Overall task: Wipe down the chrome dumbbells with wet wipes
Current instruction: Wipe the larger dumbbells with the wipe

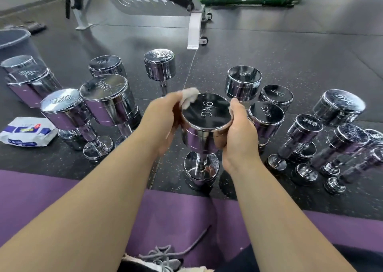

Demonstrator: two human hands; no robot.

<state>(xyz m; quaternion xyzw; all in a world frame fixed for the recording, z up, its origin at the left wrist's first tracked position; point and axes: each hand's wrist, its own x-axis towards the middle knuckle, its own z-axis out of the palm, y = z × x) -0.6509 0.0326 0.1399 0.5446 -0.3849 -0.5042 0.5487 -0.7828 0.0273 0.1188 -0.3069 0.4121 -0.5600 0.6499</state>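
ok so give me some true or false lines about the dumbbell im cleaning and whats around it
1. The dumbbell between the hands is stamped 9KG. True.
2. It lies flat on its side. False: it stands upright, with its lower head on the floor.
3. The left hand holds a white wipe against the top head's rim. True.
4. The wet wipes pack lies to the person's right. False: it lies on the floor to the left.
5. The right hand hangs clear of the dumbbell. False: it holds the side of the top head.
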